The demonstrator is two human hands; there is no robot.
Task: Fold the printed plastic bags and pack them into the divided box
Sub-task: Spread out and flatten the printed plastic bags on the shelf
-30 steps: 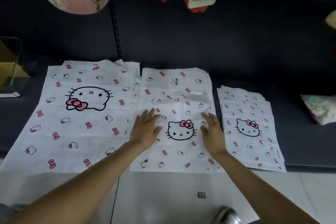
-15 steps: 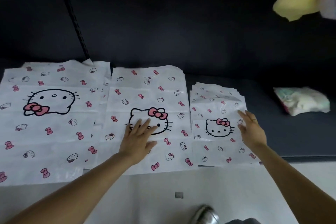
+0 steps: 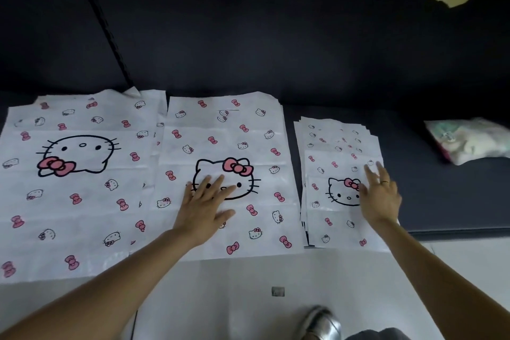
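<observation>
Three stacks of thin white plastic bags printed with black-outlined cat faces and pink bows lie flat side by side on a dark navy shelf: the large stack (image 3: 74, 174) at the left of the frame, the medium stack (image 3: 229, 146) in the middle and the small stack (image 3: 339, 157) at the right. The left hand (image 3: 204, 201) lies palm down on the medium stack with its fingers straight and spread wide, holding nothing. The right hand (image 3: 382, 196) rests on the right part of the small stack, fingers straight and loosely apart, also gripping nothing. The divided box is not in view. The likely trouble is slippage: the film looks slick, and the small stack is already fanned at its upper edge, so a sideways push from the right hand could skew it further or drag several sheets along when only one is wanted. The lower edges of all three stacks hang past the shelf's front lip over the pale floor (image 3: 220, 298), so a careless pull toward the bottom of the frame could spill bags down near the silver shoe (image 3: 321, 323).
</observation>
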